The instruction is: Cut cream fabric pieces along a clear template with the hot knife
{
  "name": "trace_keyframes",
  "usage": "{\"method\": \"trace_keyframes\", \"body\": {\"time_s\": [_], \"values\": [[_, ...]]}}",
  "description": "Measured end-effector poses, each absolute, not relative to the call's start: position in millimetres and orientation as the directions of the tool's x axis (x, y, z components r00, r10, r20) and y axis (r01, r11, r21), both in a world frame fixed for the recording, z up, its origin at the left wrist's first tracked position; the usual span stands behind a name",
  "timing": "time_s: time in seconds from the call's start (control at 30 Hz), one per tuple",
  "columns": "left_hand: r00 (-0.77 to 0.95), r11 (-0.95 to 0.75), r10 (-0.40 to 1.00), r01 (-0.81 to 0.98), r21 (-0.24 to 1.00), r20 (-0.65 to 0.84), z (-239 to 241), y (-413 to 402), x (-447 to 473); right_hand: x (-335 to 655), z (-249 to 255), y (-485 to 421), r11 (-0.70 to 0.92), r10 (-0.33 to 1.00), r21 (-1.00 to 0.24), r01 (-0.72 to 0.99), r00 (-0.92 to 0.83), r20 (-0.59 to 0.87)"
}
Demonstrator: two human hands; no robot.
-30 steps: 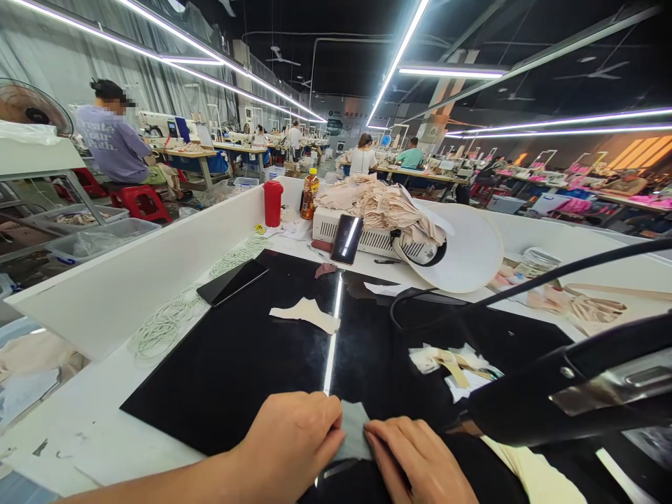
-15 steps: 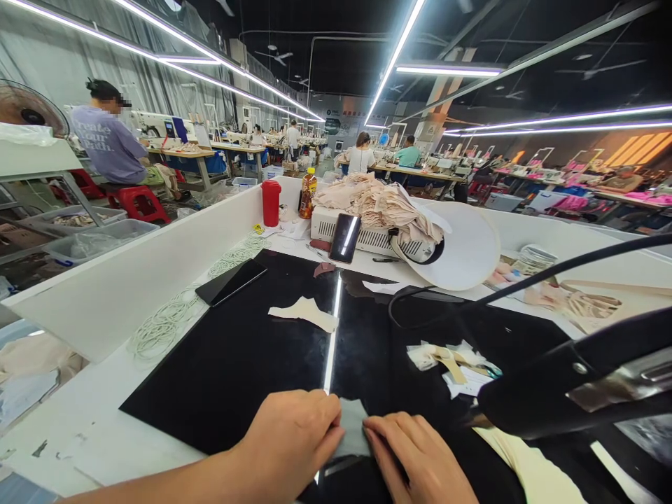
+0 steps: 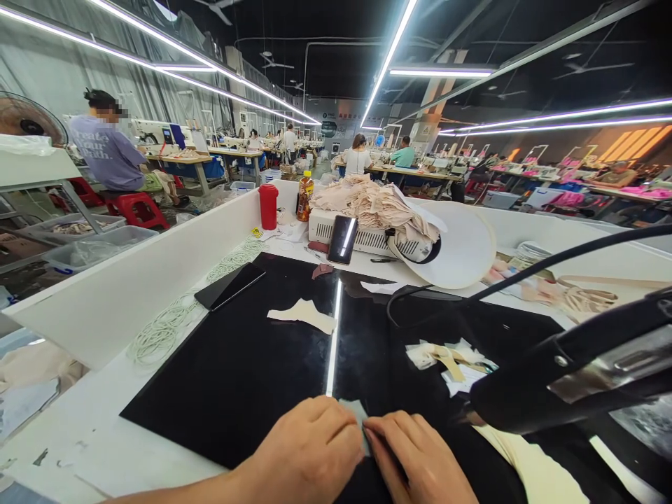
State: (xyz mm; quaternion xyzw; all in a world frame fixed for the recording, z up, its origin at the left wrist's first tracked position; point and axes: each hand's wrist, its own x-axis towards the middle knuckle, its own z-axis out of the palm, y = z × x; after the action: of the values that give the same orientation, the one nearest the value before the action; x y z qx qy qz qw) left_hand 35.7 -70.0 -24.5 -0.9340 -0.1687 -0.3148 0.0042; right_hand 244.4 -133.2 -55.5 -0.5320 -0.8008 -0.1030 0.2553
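Low in the view, a small grey-green fabric piece (image 3: pixel 358 414) lies on the black glossy board (image 3: pixel 252 378), mostly covered by my hands. My left hand (image 3: pixel 309 448) has curled fingers and pinches it from the left. On its right edge, the fingertips of my right hand (image 3: pixel 420 455) are pressed together. The two hands nearly meet over the piece. Farther up the board is a cream cut piece (image 3: pixel 302 315) with a curved outline. Right of my right hand, a fanned stack of pale yellow pieces (image 3: pixel 530 465) lies partly beneath a black tool (image 3: pixel 567 371).
The black tool's cable (image 3: pixel 567 262) arcs across the right side. Scraps (image 3: pixel 451 364) sit on the board. Behind are a phone (image 3: pixel 343 239), a red cup (image 3: pixel 268 206), a bottle (image 3: pixel 305 196) and piled beige fabric (image 3: pixel 372 203). Green cords (image 3: pixel 162 329) lie left beside a dark tablet (image 3: pixel 231 285).
My left hand has moved right across the grey-green piece, closer to my right hand, and covers more of it. My right hand stays nearly in place. The view has shifted slightly.
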Motion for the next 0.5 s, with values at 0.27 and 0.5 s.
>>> {"method": "trace_keyframes", "body": {"time_s": [0.27, 0.5], "values": [[0.707, -0.955, 0.197, 0.296, -0.031, 0.679, -28.9, -68.8, 41.7, 243.9, -54.4, -131.8, 0.414, 0.775, -0.072, 0.907, -0.310, 0.550], [0.716, -0.949, 0.175, 0.305, -0.077, 0.675, -36.8, -68.2, 39.4, 245.8, -58.8, -132.4, 0.410, 0.780, -0.085, 0.908, -0.301, 0.549]]}}
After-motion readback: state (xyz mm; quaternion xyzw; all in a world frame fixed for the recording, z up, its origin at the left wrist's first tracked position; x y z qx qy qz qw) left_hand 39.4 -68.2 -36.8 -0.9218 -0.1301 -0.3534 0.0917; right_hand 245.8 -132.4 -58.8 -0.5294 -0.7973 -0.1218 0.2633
